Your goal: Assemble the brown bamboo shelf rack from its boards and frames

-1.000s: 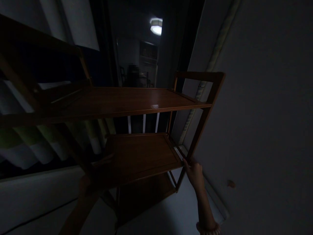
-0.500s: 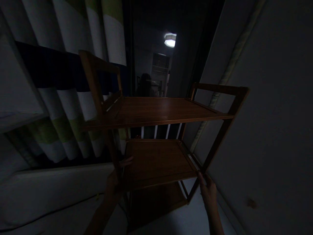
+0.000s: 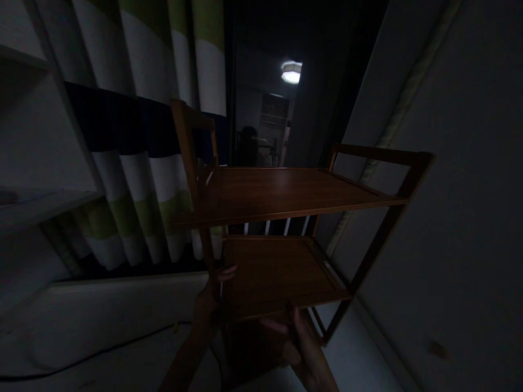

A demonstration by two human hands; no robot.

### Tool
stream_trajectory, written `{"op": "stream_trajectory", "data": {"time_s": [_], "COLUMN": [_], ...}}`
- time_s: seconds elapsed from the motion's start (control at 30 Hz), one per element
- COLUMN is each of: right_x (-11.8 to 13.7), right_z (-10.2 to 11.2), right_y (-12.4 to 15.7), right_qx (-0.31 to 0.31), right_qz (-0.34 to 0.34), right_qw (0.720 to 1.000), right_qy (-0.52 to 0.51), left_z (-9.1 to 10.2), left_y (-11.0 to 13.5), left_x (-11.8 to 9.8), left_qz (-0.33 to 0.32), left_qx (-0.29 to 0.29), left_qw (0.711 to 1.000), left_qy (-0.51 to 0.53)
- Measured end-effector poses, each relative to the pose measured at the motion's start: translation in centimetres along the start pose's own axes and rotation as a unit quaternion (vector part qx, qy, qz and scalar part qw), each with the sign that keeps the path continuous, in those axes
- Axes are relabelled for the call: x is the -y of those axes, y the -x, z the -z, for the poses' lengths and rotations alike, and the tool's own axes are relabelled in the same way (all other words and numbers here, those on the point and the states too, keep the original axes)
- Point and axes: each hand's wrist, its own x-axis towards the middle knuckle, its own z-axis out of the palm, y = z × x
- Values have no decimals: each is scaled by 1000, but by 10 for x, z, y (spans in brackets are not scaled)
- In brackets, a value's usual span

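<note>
Wood rack (image 3: 286, 193), dark brown, 3 tiers, stands upright approx. mid-view, btw a striped curtain (image 3: 134, 120) (white, green & navy bands) on its left & a plain grey wall (image 3: 469, 228) on its right. Room v. dim. Top shelf (image 3: 253, 196) is bare & catches a little light. Middle shelf (image 3: 278, 269) is bare too. Bottom shelf (image 3: 253, 348) sits in shadow, so contents can't be made out.

Left hand (image 3: 208, 299) is clenched round the rack's left front post (image 3: 192, 158) at middle-shelf level, w/ one fingertip showing at the shelf's near-left corner. Forearm comes up from the btm edge of view.

Right hand (image 3: 300, 343) is low, just under the front edge of the middle shelf towards its right half, w/ fingers (image 3: 272, 325) pointing left beneath the board. Too dark to tell if it grips the edge, just touches it or hangs loose.

Hands are near each other, both at the rack's front & on the lower part of the frame.

Behind the rack is a dark opening w/ a lit ceiling lamp (image 3: 291, 72) showing high up. A thin dark cable (image 3: 102, 354) runs across the pale floor (image 3: 73, 332) lower left, well apart from the rack's legs.
</note>
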Motion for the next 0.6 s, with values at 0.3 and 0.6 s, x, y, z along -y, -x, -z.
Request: {"op": "stream_trajectory", "data": {"time_s": [0.3, 0.6], "right_x": [9, 15], "right_z": [-34, -32], "right_y": [-28, -32], "right_qx": [56, 34], "right_qz": [-67, -24], "right_qw": [979, 973], "right_qy": [-183, -228], "left_z": [-10, -20], "left_y": [1, 2], "left_x": [-3, -17], "left_qz": [21, 0], "left_qx": [8, 55], "left_qw": [999, 998], "left_qy": [27, 35]}}
